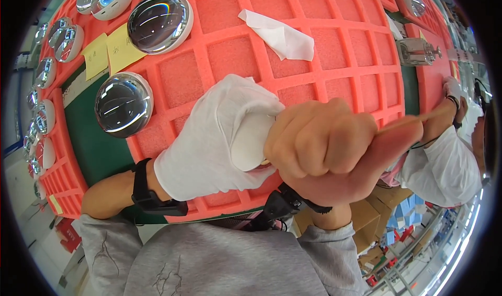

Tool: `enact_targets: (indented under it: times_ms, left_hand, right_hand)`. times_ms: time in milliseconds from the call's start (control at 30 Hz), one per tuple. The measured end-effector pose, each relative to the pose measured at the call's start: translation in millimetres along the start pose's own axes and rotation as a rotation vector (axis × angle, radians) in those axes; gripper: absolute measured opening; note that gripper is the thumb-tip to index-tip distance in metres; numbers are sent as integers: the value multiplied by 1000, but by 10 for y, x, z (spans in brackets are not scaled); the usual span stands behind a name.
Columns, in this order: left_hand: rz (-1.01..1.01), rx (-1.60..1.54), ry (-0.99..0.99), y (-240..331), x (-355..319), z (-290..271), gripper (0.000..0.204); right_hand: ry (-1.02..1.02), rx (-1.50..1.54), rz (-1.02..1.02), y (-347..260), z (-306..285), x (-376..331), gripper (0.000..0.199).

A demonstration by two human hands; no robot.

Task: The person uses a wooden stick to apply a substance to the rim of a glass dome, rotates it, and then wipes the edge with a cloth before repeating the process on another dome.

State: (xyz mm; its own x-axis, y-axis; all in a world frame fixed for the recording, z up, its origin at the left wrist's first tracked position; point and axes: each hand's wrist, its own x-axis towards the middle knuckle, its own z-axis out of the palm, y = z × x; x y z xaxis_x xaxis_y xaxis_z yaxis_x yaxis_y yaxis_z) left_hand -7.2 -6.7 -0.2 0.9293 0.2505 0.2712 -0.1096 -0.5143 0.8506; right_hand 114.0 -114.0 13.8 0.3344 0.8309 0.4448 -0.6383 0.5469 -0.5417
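My left hand (pixel 217 134), in a white cloth glove, is wrapped round a smooth white rounded piece (pixel 254 142); most of it is hidden by the glove and my other hand. Close to the camera, my bare right hand (pixel 327 152) is closed, with a thin tan stick (pixel 400 122) pinched by thumb and forefinger and pointing right. Below both hands lies a pink foam tray (pixel 285 19) divided into square pockets. On its left part sit a clear glass dome with a white rim (pixel 159 23) and a second such dome (pixel 124 105).
A crumpled white wipe (pixel 280 35) lies across the tray. Yellow notes (pixel 123 48) stick near the domes. More domes (pixel 68 42) stand in foam at the left. To the right are a glass bottle (pixel 415 51) and a co-worker's arm (pixel 442 123); cardboard boxes (pixel 363 223) stand below.
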Motion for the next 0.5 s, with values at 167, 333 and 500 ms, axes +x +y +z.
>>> enact_targets:
  times_ms: [167, 333, 500]
  left_hand:
    - [-11, -7, 15, 48, 41, 46, 60]
    - [-17, -12, 42, 52, 40, 56, 59]
    - [-6, -63, 47, 45, 26, 55, 59]
  right_hand:
    - [44, 305, -6, -51, -149, -19, 63]
    - [73, 147, -46, -50, -86, -19, 63]
    - [0, -63, -35, -17, 47, -17, 63]
